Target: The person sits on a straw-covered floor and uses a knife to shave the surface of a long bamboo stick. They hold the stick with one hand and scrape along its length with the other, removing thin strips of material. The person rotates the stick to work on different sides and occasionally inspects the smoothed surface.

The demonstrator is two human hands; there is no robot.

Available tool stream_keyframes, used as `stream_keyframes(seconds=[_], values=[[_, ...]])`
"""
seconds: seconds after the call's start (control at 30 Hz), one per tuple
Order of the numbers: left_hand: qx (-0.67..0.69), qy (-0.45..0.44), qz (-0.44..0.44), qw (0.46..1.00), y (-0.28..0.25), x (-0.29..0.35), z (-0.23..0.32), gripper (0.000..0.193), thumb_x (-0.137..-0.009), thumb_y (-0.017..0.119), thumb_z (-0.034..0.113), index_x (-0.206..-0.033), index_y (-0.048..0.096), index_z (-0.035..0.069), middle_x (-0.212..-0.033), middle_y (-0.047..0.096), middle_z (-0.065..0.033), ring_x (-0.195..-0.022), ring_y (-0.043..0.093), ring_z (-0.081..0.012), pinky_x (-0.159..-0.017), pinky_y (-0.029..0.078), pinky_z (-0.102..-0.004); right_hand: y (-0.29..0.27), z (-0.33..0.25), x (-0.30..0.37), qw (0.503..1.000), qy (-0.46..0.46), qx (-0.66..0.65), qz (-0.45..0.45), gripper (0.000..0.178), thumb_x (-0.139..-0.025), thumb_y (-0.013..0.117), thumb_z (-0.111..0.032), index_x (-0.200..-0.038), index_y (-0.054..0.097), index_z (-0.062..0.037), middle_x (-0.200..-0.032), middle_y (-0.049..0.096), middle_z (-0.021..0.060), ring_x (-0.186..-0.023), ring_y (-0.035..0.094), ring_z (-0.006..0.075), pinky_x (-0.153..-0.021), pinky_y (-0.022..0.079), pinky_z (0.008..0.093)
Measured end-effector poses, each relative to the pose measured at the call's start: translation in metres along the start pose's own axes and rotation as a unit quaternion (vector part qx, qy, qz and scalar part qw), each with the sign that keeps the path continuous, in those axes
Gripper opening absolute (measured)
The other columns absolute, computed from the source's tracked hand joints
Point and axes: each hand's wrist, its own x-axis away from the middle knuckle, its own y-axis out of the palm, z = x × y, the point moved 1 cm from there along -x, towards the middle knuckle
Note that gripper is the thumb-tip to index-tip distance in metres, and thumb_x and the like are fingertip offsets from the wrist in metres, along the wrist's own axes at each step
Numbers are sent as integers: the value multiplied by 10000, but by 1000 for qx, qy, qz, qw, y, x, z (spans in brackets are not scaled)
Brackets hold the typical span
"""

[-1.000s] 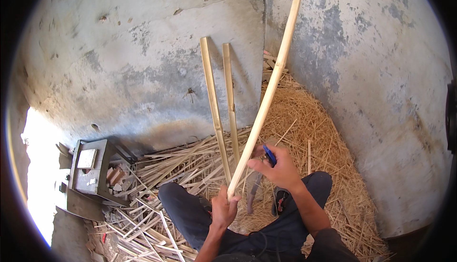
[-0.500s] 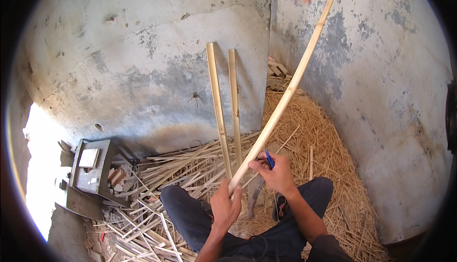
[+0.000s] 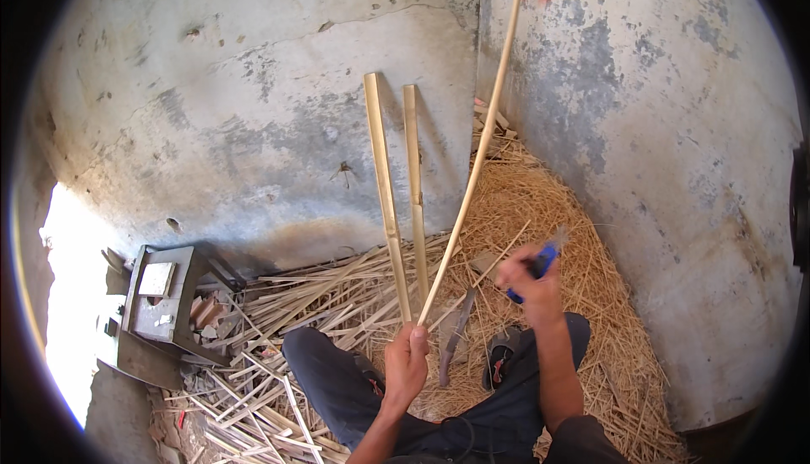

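Note:
A long bamboo strip (image 3: 481, 173) slants up and away in front of me, seen narrow edge on. Closed round its near end is my left hand (image 3: 407, 361). My right hand (image 3: 533, 283), slightly blurred, is off to the right of the strip and apart from it. Its fingers wrap the blue handle of a knife (image 3: 544, 260), whose metal blade points up and away; motion smears its exact shape. Two more split bamboo strips, a longer one (image 3: 384, 186) and a shorter one (image 3: 415, 177), lean upright against the wall beyond my left hand.
Between my legs lies a dark, long, slightly curved tool (image 3: 456, 337). Straw-like shavings (image 3: 548, 211) pile up at the right, and several loose strips (image 3: 321, 295) cover the floor at the left. A grey wooden stool (image 3: 173, 295) lies by the bright opening. Worn walls (image 3: 278, 84) meet ahead.
My right hand has come away from the strip, moving right and up with the knife. The strip has rolled onto its narrow edge, and its far end has swung left and up.

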Motion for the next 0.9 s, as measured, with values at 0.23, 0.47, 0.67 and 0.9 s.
stream_keyframes(seconds=[0.23,0.47,0.67,0.9], values=[[177,-89,-98,975,-12,2,9,630,-1150,279,606,-911,506,69,-693,385,48,-577,334,-57,-507,269,-245,-73,-14,-31,933,-21,359,-9,294,-935,835,-251,-1047,741,3,-858,750,105,-784,716,205,-732,552,379],[221,-101,-139,960,-21,1,34,858,-1028,150,830,-928,509,58,-658,332,66,-537,280,-50,-488,218,-239,-69,-37,-19,764,63,642,4,479,-956,786,-442,-1108,699,4,-926,741,208,-866,739,355,-829,561,449],[260,-82,-167,947,-18,-2,39,937,-1051,135,807,-1063,579,-18,-658,332,63,-567,284,-49,-511,213,-250,-2,-57,0,918,-71,390,-21,444,-1013,728,-416,-1179,647,-12,-970,743,169,-840,741,325,-772,573,403],[162,-25,-110,980,-5,-5,60,959,-1004,234,862,-1122,602,-16,-680,367,62,-574,315,-45,-513,245,-240,45,-41,35,835,-289,432,-182,354,-959,786,-408,-1090,736,-83,-809,666,58,-622,678,233,-559,529,355]])
